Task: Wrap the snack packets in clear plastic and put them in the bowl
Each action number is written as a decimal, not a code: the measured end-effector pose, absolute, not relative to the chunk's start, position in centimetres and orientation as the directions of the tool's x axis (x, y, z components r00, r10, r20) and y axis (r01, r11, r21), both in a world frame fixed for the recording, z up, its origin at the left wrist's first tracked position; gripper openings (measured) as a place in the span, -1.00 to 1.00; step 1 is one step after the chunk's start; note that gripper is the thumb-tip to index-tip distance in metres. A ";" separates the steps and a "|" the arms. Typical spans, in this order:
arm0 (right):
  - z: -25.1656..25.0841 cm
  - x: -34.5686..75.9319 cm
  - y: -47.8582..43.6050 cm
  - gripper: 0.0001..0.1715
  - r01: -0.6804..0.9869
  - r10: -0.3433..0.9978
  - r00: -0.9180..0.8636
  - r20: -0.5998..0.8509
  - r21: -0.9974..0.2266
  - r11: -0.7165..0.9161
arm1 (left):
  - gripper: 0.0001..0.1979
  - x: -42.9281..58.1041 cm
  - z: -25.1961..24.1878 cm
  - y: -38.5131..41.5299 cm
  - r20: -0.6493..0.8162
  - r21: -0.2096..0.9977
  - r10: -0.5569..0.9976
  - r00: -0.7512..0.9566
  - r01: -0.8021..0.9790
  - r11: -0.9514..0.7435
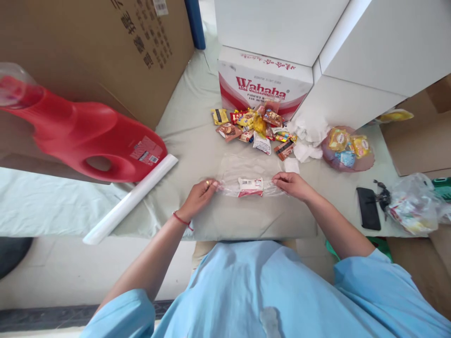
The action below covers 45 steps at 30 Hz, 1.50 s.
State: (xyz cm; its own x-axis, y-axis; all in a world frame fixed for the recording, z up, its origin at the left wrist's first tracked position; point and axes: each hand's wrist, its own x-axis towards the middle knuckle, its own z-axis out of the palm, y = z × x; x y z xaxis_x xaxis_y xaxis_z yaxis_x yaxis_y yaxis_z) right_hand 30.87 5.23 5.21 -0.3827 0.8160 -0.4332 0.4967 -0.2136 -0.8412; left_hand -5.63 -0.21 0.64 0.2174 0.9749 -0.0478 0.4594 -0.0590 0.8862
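Far left: a red detergent jug point(88, 136) is laid on its side against a large cardboard box point(105, 42). A white roll point(130, 199) is set just beside it, running diagonally over the edge of the pale cloth-covered table point(197, 141).

Centre left: the left hand point(199, 195) is closed in a pinch on the left end of a clear plastic bag point(246, 171).

Centre: the bag is stretched flat on the table in front of the person. One red-and-white snack packet point(250, 186) is seen inside it, near the front edge. Behind the bag, apart from it, a pile of loose snacks point(253, 126) is heaped against a Wahaha carton point(262, 80).

Centre right: the right hand point(291, 183) is closed in a pinch on the bag's right end.

Right: crumpled tissue point(308, 136), a round filled bag of sweets point(347, 148), a black phone point(368, 208) and a crinkled plastic bag point(416, 204) are noted.

Progress, as judged: one packet is bagged; whether the bag is sealed cannot be told. The pile lies unbagged, so most of the work appears undone.
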 end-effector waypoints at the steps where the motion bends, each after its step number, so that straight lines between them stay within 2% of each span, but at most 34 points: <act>1: 4.7 30.7 5.6 -0.51 0.516 0.820 -0.355 -0.449 -0.825 -0.228 | -0.47 -5.5 0.8 -0.1 -0.064 0.891 0.981 0.180 0.453 -0.025; 4: 3.2 30.6 5.9 -0.52 0.605 0.850 -0.294 -0.437 -0.774 -0.189 | -0.46 -5.1 1.1 0.3 -0.044 0.914 0.973 0.227 0.403 -0.052; 7: 2.7 31.1 5.7 -0.56 0.678 0.857 -0.297 -0.420 -0.725 -0.120 | -0.31 -4.8 0.4 0.7 0.001 0.883 0.953 0.303 0.447 -0.143; 9: 3.1 31.5 5.8 -0.60 0.748 0.850 -0.311 -0.425 -0.662 -0.058 | -0.54 -4.5 -0.3 1.0 0.021 0.833 0.978 0.208 0.537 -0.132; 11: 3.9 31.6 6.4 -0.64 0.851 0.866 -0.287 -0.410 -0.523 0.035 | -0.73 -4.0 -1.0 1.5 0.039 0.789 0.998 0.046 0.612 -0.059; 14: 5.3 30.4 8.2 -0.67 0.955 0.930 -0.214 -0.300 -0.264 0.135 | -0.80 -3.0 -1.5 2.4 0.067 0.676 0.989 -0.133 0.735 0.053; 16: 5.8 28.5 9.6 -0.64 0.962 0.942 -0.241 -0.234 -0.188 0.199 | -0.73 -2.3 -1.3 2.9 0.099 0.579 0.977 -0.188 0.810 0.098; 18: 5.7 26.1 10.8 -0.62 0.937 0.918 -0.333 -0.216 -0.180 0.298 | -0.64 -1.8 -1.0 3.1 0.131 0.532 0.967 -0.220 0.838 0.119; 20: 5.2 24.0 11.7 -0.56 0.910 0.886 -0.407 -0.223 -0.177 0.374 | -0.59 -1.4 -0.4 2.8 0.194 0.547 0.951 -0.241 0.831 0.099; 23: 4.2 22.1 12.4 -0.32 0.910 0.877 -0.413 -0.246 -0.162 0.382 | -0.68 -0.5 0.8 1.4 0.389 0.543 0.901 -0.195 0.838 -0.053; 24: 4.0 21.8 12.6 -0.30 0.916 0.879 -0.398 -0.262 -0.175 0.362 | -0.72 -0.1 1.3 0.8 0.446 0.512 0.888 -0.112 0.845 -0.151; 26: 3.8 21.8 13.0 -0.41 0.921 0.875 -0.373 -0.309 -0.238 0.308 | -0.76 1.2 2.0 0.0 0.478 0.433 0.865 0.151 0.817 -0.382; 28: 3.9 22.1 13.3 -0.63 0.907 0.852 -0.386 -0.354 -0.315 0.280 | -0.75 2.7 2.3 -0.4 0.389 0.385 0.826 0.407 0.743 -0.547; 29: 4.0 22.3 13.5 -0.73 0.896 0.838 -0.404 -0.367 -0.343 0.282 | -0.74 3.5 2.3 -0.4 0.322 0.381 0.815 0.481 0.723 -0.577; 32: 4.5 23.0 13.6 -0.90 0.847 0.822 -0.487 -0.295 -0.390 0.361 | -0.71 5.1 2.0 0.0 0.152 0.401 0.839 0.522 0.744 -0.535; 36: 5.7 23.9 11.8 -0.87 0.726 0.796 -0.603 -0.056 -0.453 0.518 | -0.69 5.7 1.8 0.3 0.097 0.451 0.865 0.492 0.753 -0.479; 39: 6.7 24.1 8.8 -0.73 0.739 0.773 -0.627 -0.096 -0.386 0.552 | -0.70 5.4 1.7 0.1 0.096 0.496 0.879 0.468 0.743 -0.450; 42: 6.5 23.9 5.5 -0.60 0.747 0.741 -0.653 -0.158 -0.299 0.594 | -0.68 4.3 1.0 -0.2 0.124 0.610 0.901 0.416 0.685 -0.400; 45: 5.1 23.7 3.0 -0.49 0.728 0.705 -0.681 -0.198 -0.283 0.624 | -0.66 2.3 -0.2 -0.6 0.169 0.762 0.962 0.213 0.591 -0.264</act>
State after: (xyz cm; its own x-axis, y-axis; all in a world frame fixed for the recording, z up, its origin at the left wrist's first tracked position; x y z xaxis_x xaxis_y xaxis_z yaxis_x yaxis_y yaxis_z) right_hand 23.67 3.03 5.08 -0.6811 0.7050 -0.1979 0.7283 0.6242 -0.2827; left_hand 2.28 -0.59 -0.17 0.2128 0.9624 0.1686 0.5910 -0.2642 0.7622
